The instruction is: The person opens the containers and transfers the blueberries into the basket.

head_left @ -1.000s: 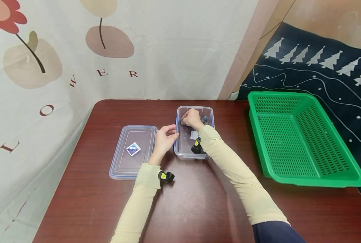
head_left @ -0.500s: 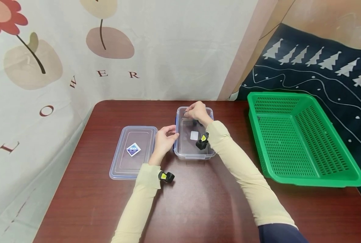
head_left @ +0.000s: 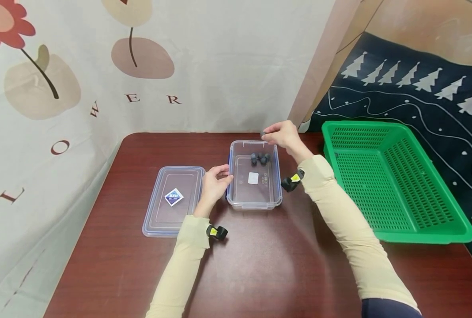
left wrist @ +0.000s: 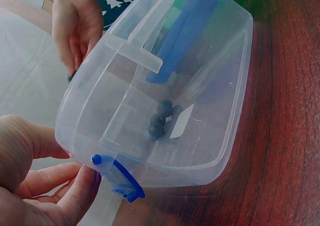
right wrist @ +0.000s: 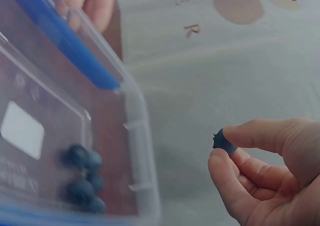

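Note:
A blueberry [right wrist: 226, 143] is pinched between the thumb and fingers of my right hand [head_left: 286, 135], raised past the far right corner of a clear plastic food container [head_left: 248, 194]. In the right wrist view, the berry's crown shows. Several more blueberries [head_left: 261, 159] lie clustered on the container floor, towards its far end. My left hand [head_left: 216, 183] holds the container's left side, thumb at the rim and fingers close by a blue clip [left wrist: 125, 181]. Left of that hand, the matching clear lid [head_left: 172, 223] lies flat, a diamond sticker on it.
A large green plastic basket [head_left: 422, 236] stands on the right of the brown table [head_left: 251, 265], with a small dark thing [head_left: 337, 155] at its far left inside. A printed curtain [head_left: 220, 66] hangs behind the table. A dark tree-patterned cloth [head_left: 402, 101] lies behind the basket.
My right hand has come up out of the container and moved right with a blueberry in its fingertips, uncovering the other berries. The left hand has kept its place.

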`<state>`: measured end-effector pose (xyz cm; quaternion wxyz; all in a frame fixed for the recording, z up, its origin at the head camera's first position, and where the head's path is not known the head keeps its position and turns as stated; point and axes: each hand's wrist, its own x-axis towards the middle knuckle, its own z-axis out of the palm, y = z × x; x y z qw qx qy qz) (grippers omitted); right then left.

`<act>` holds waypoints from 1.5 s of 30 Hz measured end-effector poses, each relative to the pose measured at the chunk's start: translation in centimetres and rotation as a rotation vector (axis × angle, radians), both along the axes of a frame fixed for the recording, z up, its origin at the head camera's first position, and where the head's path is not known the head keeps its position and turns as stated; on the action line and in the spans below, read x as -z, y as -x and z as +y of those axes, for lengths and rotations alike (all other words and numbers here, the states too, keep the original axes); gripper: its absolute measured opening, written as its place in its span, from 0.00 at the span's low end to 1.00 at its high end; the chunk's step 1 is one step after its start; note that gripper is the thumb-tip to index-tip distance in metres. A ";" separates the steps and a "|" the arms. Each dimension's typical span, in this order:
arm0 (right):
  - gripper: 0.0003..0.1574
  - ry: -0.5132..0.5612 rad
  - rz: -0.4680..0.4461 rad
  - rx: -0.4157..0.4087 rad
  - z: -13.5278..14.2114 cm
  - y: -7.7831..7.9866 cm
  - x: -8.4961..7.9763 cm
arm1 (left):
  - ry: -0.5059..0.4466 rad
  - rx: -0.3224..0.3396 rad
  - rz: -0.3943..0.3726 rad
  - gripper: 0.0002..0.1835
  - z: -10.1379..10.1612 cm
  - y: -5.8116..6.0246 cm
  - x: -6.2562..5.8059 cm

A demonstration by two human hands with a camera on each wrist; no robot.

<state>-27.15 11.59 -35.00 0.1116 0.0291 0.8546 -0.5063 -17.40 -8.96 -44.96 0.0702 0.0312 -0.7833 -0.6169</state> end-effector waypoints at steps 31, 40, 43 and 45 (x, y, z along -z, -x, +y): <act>0.23 0.061 0.122 0.121 14.6 -4.9 -2.6 | -0.010 -0.005 -0.021 0.18 -0.2 0.1 0.1; 0.11 0.214 0.118 0.183 19.5 -6.2 -1.0 | -0.002 0.001 -0.026 0.18 -0.2 0.2 0.2; 0.10 0.198 0.083 0.198 20.8 -6.3 -0.2 | -0.003 0.001 -0.026 0.18 -0.2 0.2 0.2; 0.08 0.175 0.063 0.205 21.6 -6.3 0.3 | -0.003 0.001 -0.029 0.18 -0.2 0.2 0.2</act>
